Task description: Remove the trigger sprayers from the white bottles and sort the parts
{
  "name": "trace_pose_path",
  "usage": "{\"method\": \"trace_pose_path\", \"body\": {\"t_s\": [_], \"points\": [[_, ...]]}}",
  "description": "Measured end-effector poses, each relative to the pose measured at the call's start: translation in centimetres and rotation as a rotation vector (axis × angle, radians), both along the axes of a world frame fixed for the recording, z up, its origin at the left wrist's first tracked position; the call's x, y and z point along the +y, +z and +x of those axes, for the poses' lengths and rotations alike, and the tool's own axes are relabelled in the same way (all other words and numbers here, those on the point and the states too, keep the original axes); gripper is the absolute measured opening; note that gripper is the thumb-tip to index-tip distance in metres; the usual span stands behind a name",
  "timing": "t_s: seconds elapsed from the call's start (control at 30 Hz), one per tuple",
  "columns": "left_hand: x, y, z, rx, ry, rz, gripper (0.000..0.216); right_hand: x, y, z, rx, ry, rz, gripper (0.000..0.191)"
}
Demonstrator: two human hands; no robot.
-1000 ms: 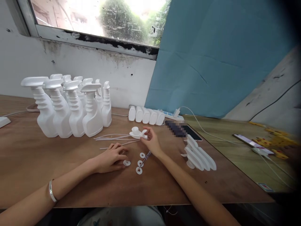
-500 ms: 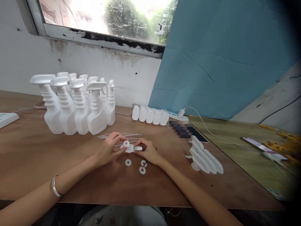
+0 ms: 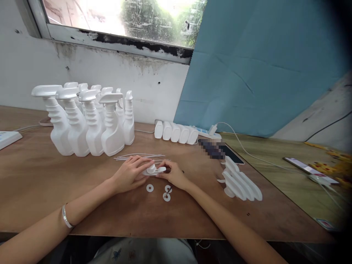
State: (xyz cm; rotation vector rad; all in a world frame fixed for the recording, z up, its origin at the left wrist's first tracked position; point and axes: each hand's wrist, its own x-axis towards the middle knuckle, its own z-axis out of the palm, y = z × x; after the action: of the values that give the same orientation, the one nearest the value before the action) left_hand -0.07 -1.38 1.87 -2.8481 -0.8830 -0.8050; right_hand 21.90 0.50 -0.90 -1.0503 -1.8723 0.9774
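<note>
Both my hands meet at the middle of the brown table (image 3: 41,190) around one white spray trigger head (image 3: 154,169). My left hand (image 3: 131,175) grips it from the left, fingers curled over its cap end. From the right, my right hand (image 3: 173,175) pinches its nozzle end. Just in front of the hands lie three white ring washers (image 3: 150,188), and a thin dark pen-like stick (image 3: 170,189) pokes out under my right hand. Behind the hands lies a bundle of thin white dip tubes (image 3: 137,157).
Several white spray bottles with trigger heads (image 3: 88,121) stand at the back left. A row of white trigger heads (image 3: 240,181) lies to the right. A power strip with plugs (image 3: 178,134), a phone (image 3: 231,154) and a second phone with cable (image 3: 305,168) lie farther right.
A second ago my right hand held the trigger head alone, my left resting by the washers. Both hands then closed on it, with a washer at its cap; that washer no longer shows.
</note>
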Motion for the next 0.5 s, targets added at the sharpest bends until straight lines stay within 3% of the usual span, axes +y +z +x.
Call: {"method": "trace_pose_path", "body": {"t_s": [0.33, 0.5], "points": [[-0.01, -0.15, 0.08, 0.103, 0.13, 0.042, 0.044, 0.16, 0.03, 0.11, -0.014, 0.032, -0.065, 0.027], [0.1, -0.28, 0.05, 0.056, 0.059, 0.007, 0.047, 0.01, 0.37, 0.14, -0.118, 0.04, -0.015, 0.027]]}}
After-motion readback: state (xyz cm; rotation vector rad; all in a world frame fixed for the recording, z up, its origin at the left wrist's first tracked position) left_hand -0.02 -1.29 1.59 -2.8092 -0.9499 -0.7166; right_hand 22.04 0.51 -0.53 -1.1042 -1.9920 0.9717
